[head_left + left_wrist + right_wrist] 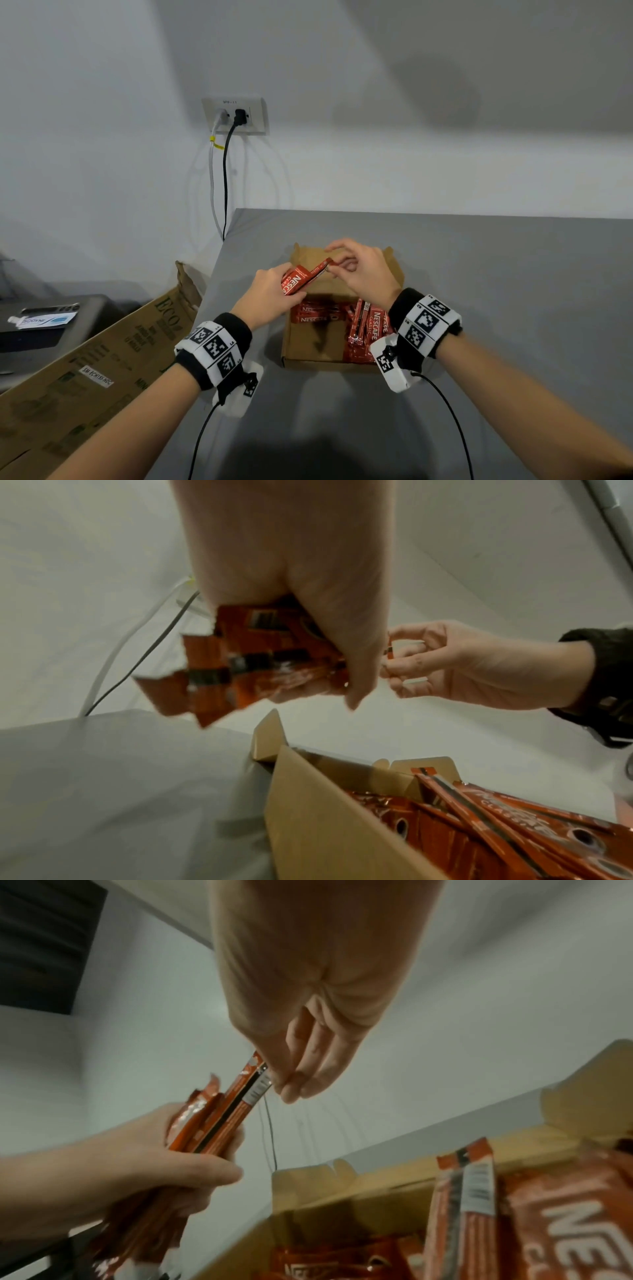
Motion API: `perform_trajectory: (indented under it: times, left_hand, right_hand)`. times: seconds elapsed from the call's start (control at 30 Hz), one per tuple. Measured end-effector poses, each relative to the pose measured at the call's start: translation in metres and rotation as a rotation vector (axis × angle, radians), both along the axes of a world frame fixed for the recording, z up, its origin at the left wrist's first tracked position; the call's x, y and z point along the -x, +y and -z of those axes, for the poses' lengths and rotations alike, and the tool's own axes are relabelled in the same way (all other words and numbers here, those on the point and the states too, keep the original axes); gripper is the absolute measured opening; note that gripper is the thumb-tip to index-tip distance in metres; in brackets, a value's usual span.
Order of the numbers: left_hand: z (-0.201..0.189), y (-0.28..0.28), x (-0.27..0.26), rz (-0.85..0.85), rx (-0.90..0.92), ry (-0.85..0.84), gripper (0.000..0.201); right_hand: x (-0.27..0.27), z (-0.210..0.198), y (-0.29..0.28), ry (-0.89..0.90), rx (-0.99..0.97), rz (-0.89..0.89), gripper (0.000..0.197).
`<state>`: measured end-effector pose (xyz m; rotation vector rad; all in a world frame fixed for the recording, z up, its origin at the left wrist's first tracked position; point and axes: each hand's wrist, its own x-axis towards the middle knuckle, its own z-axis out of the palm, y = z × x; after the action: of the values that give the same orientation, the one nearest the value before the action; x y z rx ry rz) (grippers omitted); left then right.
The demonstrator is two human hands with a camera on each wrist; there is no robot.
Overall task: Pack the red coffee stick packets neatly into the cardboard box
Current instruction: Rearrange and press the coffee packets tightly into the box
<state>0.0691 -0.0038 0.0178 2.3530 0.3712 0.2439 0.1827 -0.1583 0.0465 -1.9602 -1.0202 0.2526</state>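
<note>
The bare left hand (270, 294), nearest the head camera with its banded wrist, has its grip clenched round a fanned bundle of red foil coffee stick packets (298, 279) held above the open brown cardboard box (308, 353) on the grey desk (496, 308). The right hand (363, 270) pinches the far tip of one packet in that bundle between thumb and forefinger. The step in hand looks like squaring the bundle or drawing one stick out; it would go best if the left grip loosens only slightly, the stick is slid along its length, and the ends are evened before lowering into the bare left part of the box floor, parallel to the packets already inside (366, 329). The left wrist view shows how ragged the bundle's lower ends (205, 680) are, staggered like steps, which the head view hides behind the hand. The right wrist view shows the pinched stick's barcode end (257, 1088) and a packet standing on edge in the box (469, 1199).
</note>
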Motion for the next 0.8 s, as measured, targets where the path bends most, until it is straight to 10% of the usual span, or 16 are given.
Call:
perform_trajectory:
  times: [0.37, 0.6, 0.8]
  left_hand:
    - [-0.004, -0.001, 0.003, -0.103, 0.241, -0.004, 0.020]
    - [-0.011, -0.004, 0.003, -0.171, 0.800, -0.094, 0.022]
    - [-0.012, -0.005, 0.001, -0.210, 0.639, -0.123, 0.013]
  right_hand:
    - [-0.005, 0.001, -0.006, 0.070, -0.109, 0.052, 0.007]
    - [0.003, 0.016, -0.011, -0.093, -0.162, -0.102, 0.030]
    - [-0.007, 0.017, -0.016, -0.054, -0.022, -0.087, 0.031]
